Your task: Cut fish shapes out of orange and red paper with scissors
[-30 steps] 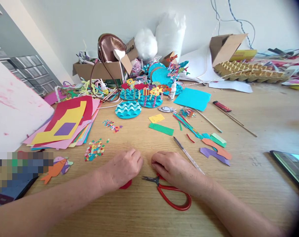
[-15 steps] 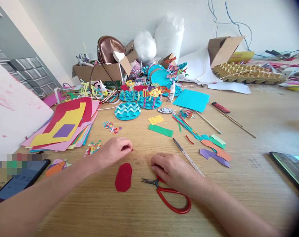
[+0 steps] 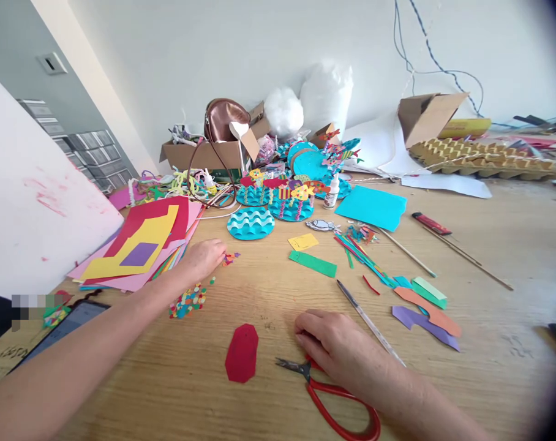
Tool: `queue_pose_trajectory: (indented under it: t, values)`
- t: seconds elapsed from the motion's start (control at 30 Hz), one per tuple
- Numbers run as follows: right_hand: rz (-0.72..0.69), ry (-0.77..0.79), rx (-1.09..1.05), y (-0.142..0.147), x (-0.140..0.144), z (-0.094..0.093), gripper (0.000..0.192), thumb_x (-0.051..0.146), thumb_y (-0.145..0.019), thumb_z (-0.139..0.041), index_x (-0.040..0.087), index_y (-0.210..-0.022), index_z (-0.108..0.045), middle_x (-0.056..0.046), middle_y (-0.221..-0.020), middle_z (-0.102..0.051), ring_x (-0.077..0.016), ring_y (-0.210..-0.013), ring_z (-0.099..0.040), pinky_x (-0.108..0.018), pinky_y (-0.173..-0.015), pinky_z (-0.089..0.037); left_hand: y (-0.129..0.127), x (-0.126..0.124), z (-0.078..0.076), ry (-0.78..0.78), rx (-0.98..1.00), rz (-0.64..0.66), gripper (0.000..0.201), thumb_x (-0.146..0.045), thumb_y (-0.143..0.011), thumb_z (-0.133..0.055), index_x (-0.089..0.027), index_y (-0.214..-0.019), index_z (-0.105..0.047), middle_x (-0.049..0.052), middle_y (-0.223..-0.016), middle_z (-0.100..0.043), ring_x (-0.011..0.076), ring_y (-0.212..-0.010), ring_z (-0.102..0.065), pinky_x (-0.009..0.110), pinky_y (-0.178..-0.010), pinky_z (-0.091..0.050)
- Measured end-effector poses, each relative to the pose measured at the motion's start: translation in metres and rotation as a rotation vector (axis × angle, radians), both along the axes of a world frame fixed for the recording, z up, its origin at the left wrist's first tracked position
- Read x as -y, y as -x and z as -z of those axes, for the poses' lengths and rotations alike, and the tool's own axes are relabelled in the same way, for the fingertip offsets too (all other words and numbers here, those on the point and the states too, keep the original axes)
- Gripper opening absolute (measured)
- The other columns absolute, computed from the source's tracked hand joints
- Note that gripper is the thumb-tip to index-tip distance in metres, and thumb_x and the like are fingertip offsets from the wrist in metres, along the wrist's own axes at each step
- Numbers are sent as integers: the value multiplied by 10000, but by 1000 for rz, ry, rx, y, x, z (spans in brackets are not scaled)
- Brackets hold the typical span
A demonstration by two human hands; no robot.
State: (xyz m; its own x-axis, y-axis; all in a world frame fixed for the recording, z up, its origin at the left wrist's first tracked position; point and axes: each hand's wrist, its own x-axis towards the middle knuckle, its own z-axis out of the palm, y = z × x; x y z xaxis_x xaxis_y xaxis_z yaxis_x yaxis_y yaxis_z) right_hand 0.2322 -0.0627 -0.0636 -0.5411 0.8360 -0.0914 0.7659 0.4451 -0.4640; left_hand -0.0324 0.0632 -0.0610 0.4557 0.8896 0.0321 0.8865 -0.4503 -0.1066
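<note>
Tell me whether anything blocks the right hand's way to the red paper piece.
Nothing visible stands directly between the right hand and the red paper piece. The scissors come close, though: their blade tips point into the gap, on the side nearer the person, so a low sweep there might brush them.

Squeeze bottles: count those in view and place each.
2: a white bottle left of the blue sheet, and a white-and-yellow bottle in front of the left-hand cardboard box. More may be hidden.
</note>
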Motion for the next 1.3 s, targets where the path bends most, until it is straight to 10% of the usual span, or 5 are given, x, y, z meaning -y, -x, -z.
queue_pose_trajectory:
  t: [0.3,0.7,0.9,1.3]
  values:
    - [0,2,7,1,-1,0,177,139,-850,-445,173,-699,-532,-20,-738,-620,-137,-652,-563,-221,-570,-343,3,1,11,15,-31,44,218,-132,-840,-407,-158,-793,-618,83,-829,-649,200,-803,-615,277,-689,-439]
    - [-25,-100,-35,-6,-2,-2,179,137,-846,-436,177,-723,-560,-10,-712,-611,-121,-626,-540,-217,-556,-337,-22,64,-27,153,128,144,160,-200,-833,-441,-203,-892,-590,13,-873,-625,148,-782,-587,240,-684,-422]
    - [-44,-30,206,-12,10,-18,97,179,-785,-532,192,-705,-585,-14,-725,-645,-161,-622,-604,-232,-496,-314,-33,112,-15,447,120,170,266,-313,-688,-630,-207,-911,-532,27,-952,-568,214,-868,-561,308,-716,-427]
    - [107,-7,270,-11,43,-6,85,162,-777,-521,184,-740,-595,-77,-716,-645,-217,-645,-614,-280,-556,-363,-30,108,-1,498,183,207,270,-249,-668,-623,-215,-910,-510,26,-951,-545,209,-869,-539,317,-734,-421]
